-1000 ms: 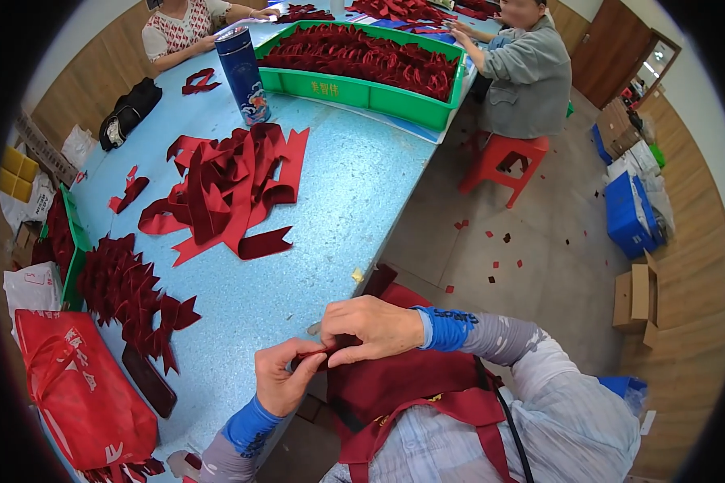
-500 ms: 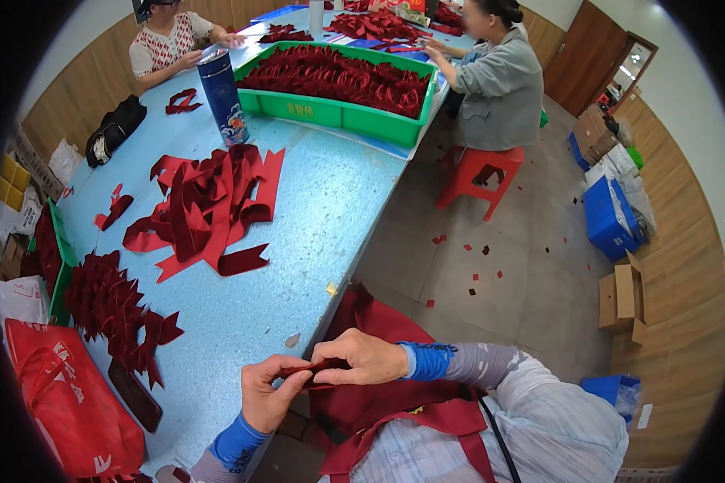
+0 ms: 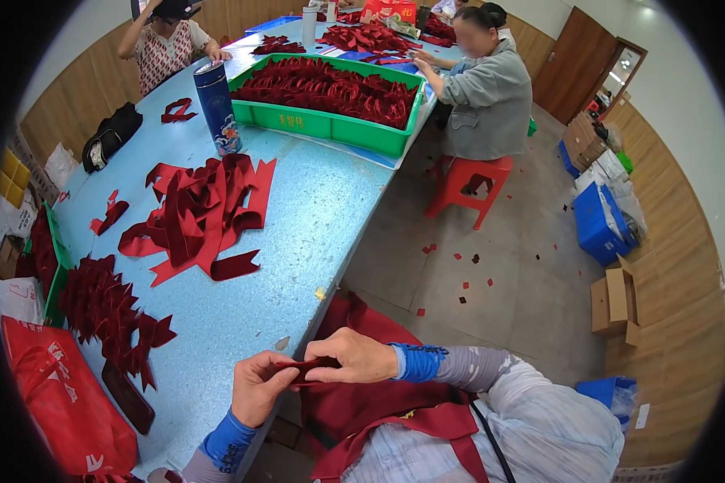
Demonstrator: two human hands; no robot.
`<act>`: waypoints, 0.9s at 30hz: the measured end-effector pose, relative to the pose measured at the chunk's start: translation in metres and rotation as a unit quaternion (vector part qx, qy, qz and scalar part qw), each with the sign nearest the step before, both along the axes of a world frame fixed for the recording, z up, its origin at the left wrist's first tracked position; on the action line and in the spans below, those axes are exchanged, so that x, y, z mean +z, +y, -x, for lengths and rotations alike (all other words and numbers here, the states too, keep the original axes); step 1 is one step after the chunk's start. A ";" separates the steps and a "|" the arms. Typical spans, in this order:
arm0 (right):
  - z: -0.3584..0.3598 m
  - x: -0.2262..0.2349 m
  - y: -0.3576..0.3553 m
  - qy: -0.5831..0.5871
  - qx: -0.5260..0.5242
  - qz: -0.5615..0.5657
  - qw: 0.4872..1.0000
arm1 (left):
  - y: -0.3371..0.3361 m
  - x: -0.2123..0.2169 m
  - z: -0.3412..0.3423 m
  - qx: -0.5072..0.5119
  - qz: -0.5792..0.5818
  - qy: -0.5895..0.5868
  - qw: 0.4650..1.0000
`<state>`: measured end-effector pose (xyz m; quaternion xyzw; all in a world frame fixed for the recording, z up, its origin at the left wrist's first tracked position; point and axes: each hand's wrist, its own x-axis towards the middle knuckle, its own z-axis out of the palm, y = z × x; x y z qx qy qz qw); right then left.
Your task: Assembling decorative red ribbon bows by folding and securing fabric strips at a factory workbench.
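- Low in the view, a dark red apron (image 3: 379, 406) covers the wearer's lap, beside the counter's (image 3: 298, 233) near edge.
- Just above it, a short dark red ribbon (image 3: 305, 368) stretches between two bare hands, partly hidden by them.
- The left hand (image 3: 254, 388) pinches the ribbon's left end, thumb and fingers pressed together on it.
- The right hand (image 3: 353, 357) curls over its right end, thumb toward the left hand; the fingers appear to be pinching it, though their tips are partly covered.
- The ribbon looks soft, light and bendy, perhaps a little slippery, and unlikely to break. It would best be held by its ends or at a fold, with light pressure, as hard squeezing could crease it.
- At the left, a shiny red bag (image 3: 68, 394) sits near a heap of dark red bows (image 3: 109, 302).
- Farther up the counter lies a loose pile of red ribbon strips (image 3: 205, 211), some with notched ends.
- Beyond it stand a tall blue bottle (image 3: 217, 109) and a green tray (image 3: 322, 125) packed with dark red ribbon pieces (image 3: 322, 87).
- At the far right, a co-worker in grey (image 3: 491, 105) sits on a red stool (image 3: 469, 185).
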<state>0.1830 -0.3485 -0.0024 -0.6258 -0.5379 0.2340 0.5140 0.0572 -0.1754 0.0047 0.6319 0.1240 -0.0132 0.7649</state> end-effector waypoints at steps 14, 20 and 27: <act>-0.001 -0.005 -0.007 0.017 -0.008 0.017 1.000 | -0.001 -0.004 0.001 0.006 -0.009 0.013 1.000; -0.002 -0.009 -0.007 0.011 -0.012 0.000 1.000 | -0.001 0.000 -0.001 0.003 -0.040 0.012 0.999; 0.000 -0.012 -0.009 -0.004 -0.017 -0.018 1.000 | -0.008 0.000 -0.002 0.017 -0.029 -0.010 0.999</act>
